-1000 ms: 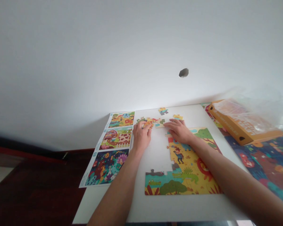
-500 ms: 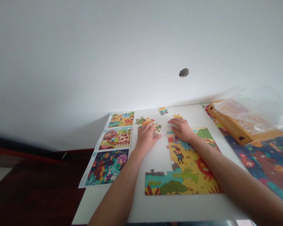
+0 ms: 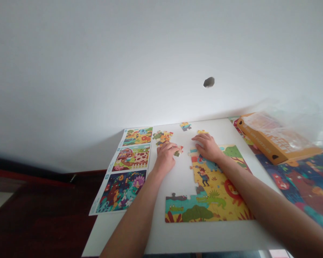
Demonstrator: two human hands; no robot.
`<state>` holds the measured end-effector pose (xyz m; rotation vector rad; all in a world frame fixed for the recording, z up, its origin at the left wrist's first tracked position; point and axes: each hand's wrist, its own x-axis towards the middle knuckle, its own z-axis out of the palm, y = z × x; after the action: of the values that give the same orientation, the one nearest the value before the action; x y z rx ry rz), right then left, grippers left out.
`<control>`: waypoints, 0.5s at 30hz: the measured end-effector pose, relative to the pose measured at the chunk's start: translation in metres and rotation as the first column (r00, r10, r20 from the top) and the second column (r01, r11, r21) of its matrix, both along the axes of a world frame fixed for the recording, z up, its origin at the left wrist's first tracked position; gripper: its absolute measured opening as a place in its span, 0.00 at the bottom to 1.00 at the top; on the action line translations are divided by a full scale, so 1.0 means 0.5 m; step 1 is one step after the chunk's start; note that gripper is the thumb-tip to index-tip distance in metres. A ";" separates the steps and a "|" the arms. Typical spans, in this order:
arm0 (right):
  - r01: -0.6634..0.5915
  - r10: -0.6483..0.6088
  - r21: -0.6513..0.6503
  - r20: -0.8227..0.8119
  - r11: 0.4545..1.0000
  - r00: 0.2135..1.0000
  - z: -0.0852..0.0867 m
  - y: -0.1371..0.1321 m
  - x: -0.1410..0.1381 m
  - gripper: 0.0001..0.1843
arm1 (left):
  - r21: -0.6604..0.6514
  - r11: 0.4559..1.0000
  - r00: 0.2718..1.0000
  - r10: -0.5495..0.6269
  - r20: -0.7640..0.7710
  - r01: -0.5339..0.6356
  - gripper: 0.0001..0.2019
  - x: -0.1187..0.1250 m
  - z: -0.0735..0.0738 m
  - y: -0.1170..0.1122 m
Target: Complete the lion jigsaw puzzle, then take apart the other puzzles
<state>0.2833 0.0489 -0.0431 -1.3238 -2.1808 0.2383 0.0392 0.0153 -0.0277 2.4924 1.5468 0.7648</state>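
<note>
My left hand (image 3: 166, 157) is at the near side of a heap of loose puzzle pieces (image 3: 158, 136), its fingers bent and closed on a green and red puzzle piece (image 3: 178, 151). My right hand (image 3: 206, 146) lies over the top edge of a partly joined jigsaw puzzle (image 3: 218, 179), fingers stretched out and partly spread. Just beyond its fingertips lies a yellow puzzle piece (image 3: 203, 132). The joined part shows a lion, a crocodile and a figure in a hat; my right hand and forearm hide some of it.
A picture sheet (image 3: 121, 168) with three printed scenes lies at the table's left. Near the wall sits a small group of joined pieces (image 3: 186, 126). On the right, an orange puzzle box (image 3: 274, 143) with clear plastic rests on a dark, colourful puzzle (image 3: 304, 182).
My left fingers have drawn in and turned a piece over, so its coloured side shows now. The heap's left part is more uncovered. My right hand has stayed in place.
</note>
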 end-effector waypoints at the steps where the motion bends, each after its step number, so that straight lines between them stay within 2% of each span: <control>1: 0.000 0.000 -0.001 -0.001 1.000 1.000 0.000 0.000 0.000 0.20 | 0.004 1.000 1.000 0.009 0.011 -0.009 0.24 0.000 0.001 0.000; 4: 0.002 -0.002 0.001 -0.006 1.000 1.000 0.001 0.000 -0.002 0.19 | 0.027 0.995 0.995 0.100 0.016 -0.101 0.10 0.006 0.005 -0.002; 7: 0.008 -0.008 0.012 -0.012 1.000 1.000 0.001 0.001 -0.002 0.19 | 0.011 0.991 0.991 0.130 -0.033 -0.130 0.16 0.015 0.010 -0.010; 11: 0.008 -0.008 0.009 -0.009 1.000 1.000 -0.002 0.003 -0.001 0.19 | -0.030 0.999 0.999 0.026 -0.046 -0.027 0.10 0.012 0.013 -0.017; 15: 0.012 -0.012 0.003 -0.009 1.000 1.000 -0.003 0.003 0.000 0.19 | -0.056 0.987 0.988 -0.152 0.008 0.152 0.16 -0.004 0.009 -0.012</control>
<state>0.2834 0.0504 -0.0449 -1.3317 -2.1646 0.2360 0.0370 0.0092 -0.0233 2.5300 1.3386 0.6920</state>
